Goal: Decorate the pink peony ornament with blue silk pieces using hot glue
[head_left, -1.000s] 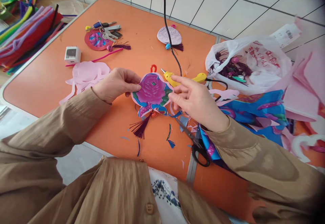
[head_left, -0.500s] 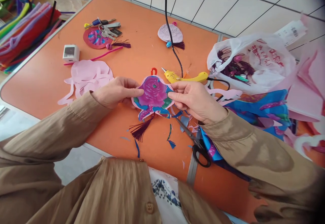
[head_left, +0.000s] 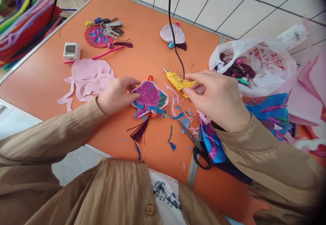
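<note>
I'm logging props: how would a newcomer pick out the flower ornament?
Find the orange table, then the left hand, which touches the flower ornament. It has a red loop above and a dark tassel below. Unlike the round red ornament and the pale one farther back, it shows a big purple bloom with green leaves.

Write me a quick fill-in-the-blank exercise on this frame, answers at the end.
1. The right hand is at the ____ glue gun.
2. Below the flower charm at the left hand spreads a dark purple ____.
3. The scissors have ____ handles.
4. The table is ____.

Missing words: yellow; tassel; black; orange.
</note>
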A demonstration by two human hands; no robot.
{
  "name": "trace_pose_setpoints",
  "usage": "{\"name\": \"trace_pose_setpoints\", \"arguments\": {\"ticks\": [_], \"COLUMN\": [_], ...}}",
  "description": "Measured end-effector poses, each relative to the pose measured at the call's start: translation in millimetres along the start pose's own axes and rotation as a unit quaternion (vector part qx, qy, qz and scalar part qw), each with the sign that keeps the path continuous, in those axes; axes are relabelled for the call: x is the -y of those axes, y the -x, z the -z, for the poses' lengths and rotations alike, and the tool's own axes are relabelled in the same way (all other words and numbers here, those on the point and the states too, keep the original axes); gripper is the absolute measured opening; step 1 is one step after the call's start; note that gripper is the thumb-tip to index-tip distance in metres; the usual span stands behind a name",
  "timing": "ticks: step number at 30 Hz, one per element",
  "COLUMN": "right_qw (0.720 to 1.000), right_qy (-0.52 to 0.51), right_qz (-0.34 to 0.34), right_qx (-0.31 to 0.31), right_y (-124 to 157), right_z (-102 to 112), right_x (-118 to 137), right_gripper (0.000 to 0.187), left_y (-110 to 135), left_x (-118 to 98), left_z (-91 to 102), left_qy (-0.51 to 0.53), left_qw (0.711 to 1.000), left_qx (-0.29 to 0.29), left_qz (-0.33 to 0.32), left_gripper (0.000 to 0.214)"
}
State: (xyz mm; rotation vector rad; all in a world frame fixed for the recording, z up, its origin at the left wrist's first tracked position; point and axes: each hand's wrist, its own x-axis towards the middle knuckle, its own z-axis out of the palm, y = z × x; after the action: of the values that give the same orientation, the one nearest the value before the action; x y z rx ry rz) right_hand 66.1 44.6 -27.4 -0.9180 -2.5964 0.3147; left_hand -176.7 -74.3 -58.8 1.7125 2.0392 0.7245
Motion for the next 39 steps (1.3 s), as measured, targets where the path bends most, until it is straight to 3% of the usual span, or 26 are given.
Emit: {"name": "trace_pose_setpoints", "arguments": {"ticks": [4, 5, 8, 11, 15, 23, 27, 31, 34, 39], "right_qw": [0.992, 0.990, 0.982, 0.975, 0.967, 0.941, 0.940, 0.960, 0.974, 0.967], "right_qy": [0.100, 0.110, 0.136, 0.139, 0.126, 0.185, 0.185, 0.078, 0.007, 0.055], "right_qz": [0.052, 0.061, 0.088, 0.110, 0.145, 0.216, 0.241, 0.250, 0.216, 0.248], "right_qx": [0.057, 0.064, 0.093, 0.132, 0.168, 0.181, 0.152, 0.103, 0.060, -0.013], "right_y": [-2.9, -3.8, -7.0, -10.1, -12.0, -24.3, -26.4, -19.9, -14.4, -11.8], "right_z": [-4.6, -7.6, -13.8, -11.4, -2.0, -6.4, -3.2, 3.3, 3.7, -4.2], "right_x": [-11.3, -12.6, -14.2, -16.6, -28.1, -50.1, -56.4, -62.7, -63.7, -65.1], "right_gripper": [0.030, 0.034, 0.047, 0.060, 0.070, 0.055, 0.060, 0.085, 0.091, 0.093], "left_y": [17.5, 22.9, 37.5, 45.4, 46.1, 47.4, 47.5, 45.5, 44.5, 45.5], "left_x": [-10.2, -12.6, -17.4, -17.1, -14.6, -19.2, -18.9, -18.2, -17.2, -12.7], "left_z": [7.9, 10.2, 13.1, 8.9, 2.0, -8.8, -10.8, -9.0, -8.5, -11.4], "left_qy": [-0.068, -0.066, -0.068, -0.109, -0.134, -0.214, -0.214, -0.204, -0.200, -0.197], "left_qw": [0.992, 0.990, 0.984, 0.978, 0.975, 0.962, 0.963, 0.965, 0.965, 0.963], "left_qx": [-0.082, -0.074, 0.024, 0.058, 0.049, 0.039, 0.037, 0.047, 0.044, 0.017], "left_qz": [-0.074, -0.098, -0.162, -0.169, -0.169, -0.166, -0.159, -0.161, -0.162, -0.184], "left_gripper": [0.031, 0.023, 0.017, 0.011, 0.010, 0.014, 0.018, 0.019, 0.020, 0.018]}}
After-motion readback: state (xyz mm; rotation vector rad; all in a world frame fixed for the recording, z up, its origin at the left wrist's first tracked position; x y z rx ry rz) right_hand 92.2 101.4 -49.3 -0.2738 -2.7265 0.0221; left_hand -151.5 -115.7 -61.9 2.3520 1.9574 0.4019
